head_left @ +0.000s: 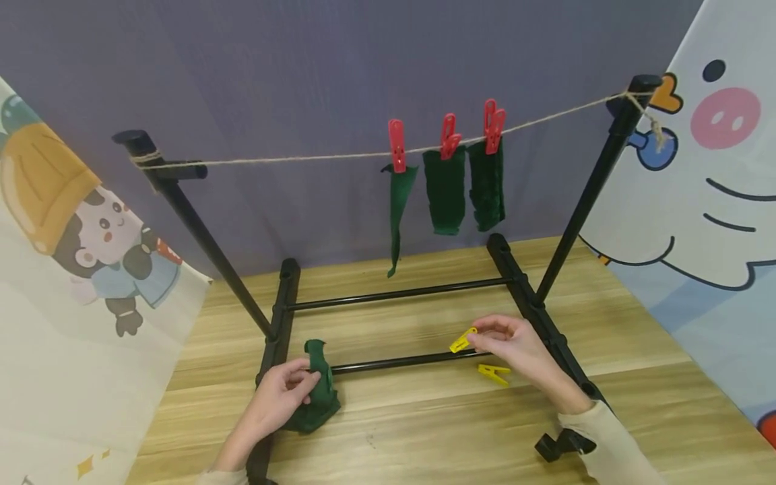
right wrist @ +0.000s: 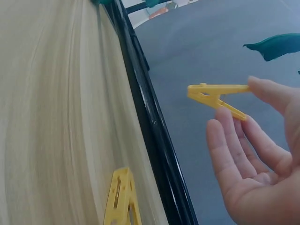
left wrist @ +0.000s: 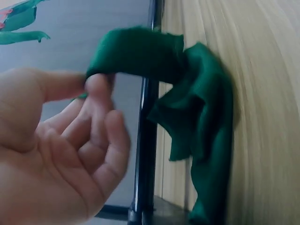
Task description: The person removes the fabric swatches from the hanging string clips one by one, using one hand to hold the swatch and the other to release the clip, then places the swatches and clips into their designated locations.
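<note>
Between thumb and fingers, my left hand [head_left: 281,397] pinches one end of a dark green cloth [head_left: 324,404]; the rest of it droops onto the wooden surface beside the rack's left foot. In the left wrist view the cloth [left wrist: 206,103] bends over from the fingertips and lies in folds. My right hand [head_left: 515,347] holds a yellow clothespin [right wrist: 213,93] by its handle ends, its nose pointing away from the palm. A second yellow clothespin [head_left: 494,374] lies on the wood just below that hand.
A black rack [head_left: 397,294] stands on the wooden table [head_left: 388,451], with twine [head_left: 273,160] strung between its posts. Three green cloth pieces [head_left: 445,195] hang there from red clothespins [head_left: 397,145]. A black fitting [head_left: 564,444] sits near my right sleeve.
</note>
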The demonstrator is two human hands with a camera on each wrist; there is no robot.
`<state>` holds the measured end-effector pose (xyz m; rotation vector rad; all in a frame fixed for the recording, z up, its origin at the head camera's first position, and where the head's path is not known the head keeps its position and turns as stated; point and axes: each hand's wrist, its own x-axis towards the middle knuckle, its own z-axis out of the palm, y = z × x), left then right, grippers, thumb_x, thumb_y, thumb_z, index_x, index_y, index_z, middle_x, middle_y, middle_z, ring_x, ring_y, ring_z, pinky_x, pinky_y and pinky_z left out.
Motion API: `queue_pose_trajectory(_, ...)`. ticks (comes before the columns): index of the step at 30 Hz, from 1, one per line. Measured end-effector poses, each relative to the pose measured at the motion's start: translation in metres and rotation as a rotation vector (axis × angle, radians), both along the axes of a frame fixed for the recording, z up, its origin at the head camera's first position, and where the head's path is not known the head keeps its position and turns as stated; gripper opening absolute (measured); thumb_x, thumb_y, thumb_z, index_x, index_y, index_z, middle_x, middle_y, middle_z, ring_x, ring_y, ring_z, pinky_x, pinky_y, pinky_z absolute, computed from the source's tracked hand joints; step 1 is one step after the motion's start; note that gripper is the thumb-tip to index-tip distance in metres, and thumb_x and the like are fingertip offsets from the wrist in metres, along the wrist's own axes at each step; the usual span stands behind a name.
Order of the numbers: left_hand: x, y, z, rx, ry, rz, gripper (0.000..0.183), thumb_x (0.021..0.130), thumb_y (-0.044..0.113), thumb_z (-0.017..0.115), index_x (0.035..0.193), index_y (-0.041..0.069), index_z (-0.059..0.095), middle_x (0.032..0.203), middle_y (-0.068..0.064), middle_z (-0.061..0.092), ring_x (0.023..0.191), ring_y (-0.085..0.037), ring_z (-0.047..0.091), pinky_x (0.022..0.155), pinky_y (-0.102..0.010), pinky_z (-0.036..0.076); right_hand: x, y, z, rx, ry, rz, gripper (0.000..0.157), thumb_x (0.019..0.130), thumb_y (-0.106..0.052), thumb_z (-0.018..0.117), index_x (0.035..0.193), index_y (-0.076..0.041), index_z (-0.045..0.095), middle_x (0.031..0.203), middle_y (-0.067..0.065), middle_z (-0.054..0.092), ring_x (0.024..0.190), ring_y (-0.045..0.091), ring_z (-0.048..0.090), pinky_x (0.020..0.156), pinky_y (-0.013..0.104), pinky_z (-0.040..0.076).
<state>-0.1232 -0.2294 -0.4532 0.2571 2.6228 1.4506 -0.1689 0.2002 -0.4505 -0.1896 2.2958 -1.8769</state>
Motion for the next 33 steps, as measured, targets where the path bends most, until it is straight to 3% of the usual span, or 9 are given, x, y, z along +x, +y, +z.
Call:
queue_pose_trajectory(5,0.004,-0.007,-0.006,-0.103,-0.052,-0.088,0.046,0.096,0.035,0.058,0.129,0.001,0.055,0.074,0.007,0.067,0.066,-0.013,0.061,0.061,-0.025,0.049,0.0,0.005,-0.008,0.053,-0.033,0.066,0.042,0.08,-0.031,0.078,0.111,-0.006,0.065,0.097,0.014,0.07,0.09,0.042,0.065,0.069,0.046,0.055)
queue_pose_trajectory(10,0.006,-0.012,-0.008,-0.196,-0.103,-0.176,0.049,0.097,0.036,0.056,0.129,-0.001,0.054,0.062,0.004,0.062,0.048,-0.008,0.048,0.044,-0.023,0.038,0.003,0.01,-0.016,0.163,-0.025,0.159,0.041,0.081,-0.032,0.077,0.111,-0.007,0.065,0.095,0.011,0.07,0.082,0.038,0.066,0.056,0.036,0.053)
queue_pose_trajectory(14,0.007,-0.013,-0.012,-0.249,-0.114,-0.226,0.047,0.096,0.033,0.058,0.126,-0.003,0.056,0.06,0.005,0.061,0.044,-0.005,0.042,0.042,-0.022,0.035,0.005,0.012,-0.022,0.236,-0.001,0.198,0.037,0.081,-0.033,0.078,0.107,-0.009,0.067,0.099,0.008,0.068,0.075,0.032,0.067,0.053,0.031,0.05)
queue_pose_trajectory(21,0.006,-0.009,-0.02,-0.284,-0.107,-0.217,0.039,0.092,0.032,0.065,0.114,0.0,0.062,0.064,0.01,0.063,0.052,-0.011,0.057,0.045,-0.025,0.04,0.006,0.015,-0.025,0.271,-0.022,0.229,0.039,0.08,-0.032,0.079,0.108,-0.007,0.067,0.101,0.01,0.064,0.062,0.026,0.064,0.053,0.032,0.052)
queue_pose_trajectory(28,0.005,-0.01,-0.022,-0.336,-0.067,-0.189,0.031,0.088,0.03,0.07,0.106,0.006,0.065,0.07,0.012,0.064,0.058,-0.005,0.058,0.051,-0.025,0.045,0.006,0.02,-0.024,0.385,-0.04,0.264,0.039,0.077,-0.036,0.08,0.106,-0.013,0.069,0.084,0.004,0.066,0.048,0.016,0.053,0.04,0.024,0.038)
queue_pose_trajectory(33,0.002,-0.009,-0.017,-0.369,-0.031,-0.183,0.027,0.087,0.025,0.071,0.106,0.008,0.065,0.074,0.012,0.065,0.062,-0.002,0.058,0.054,-0.025,0.047,0.008,0.025,-0.023,0.453,-0.018,0.262,0.035,0.076,-0.038,0.081,0.101,-0.017,0.07,0.092,0.0,0.066,0.046,0.015,0.053,0.039,0.027,0.041)
